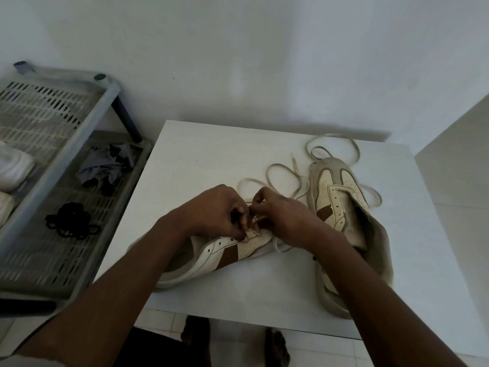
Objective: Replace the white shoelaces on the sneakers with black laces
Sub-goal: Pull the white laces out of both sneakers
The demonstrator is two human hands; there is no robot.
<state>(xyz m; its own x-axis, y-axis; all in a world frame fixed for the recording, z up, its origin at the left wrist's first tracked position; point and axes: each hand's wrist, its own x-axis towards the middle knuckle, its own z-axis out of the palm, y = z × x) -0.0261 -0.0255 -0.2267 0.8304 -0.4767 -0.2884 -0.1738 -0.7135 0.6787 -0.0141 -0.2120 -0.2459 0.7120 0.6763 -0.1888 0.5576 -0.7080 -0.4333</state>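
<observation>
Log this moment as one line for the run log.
step: unlacing near sneaker | left hand: pinches it at eyelets | right hand: pinches white lace | other sneaker: unlaced | black laces: on rack

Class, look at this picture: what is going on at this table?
A person is unlacing the near sneaker on the white table: the left hand pinches its eyelet flap, the right hand pinches the white lace. The second sneaker lies unlaced beside a loose lace. Black laces wait on the rack.
</observation>
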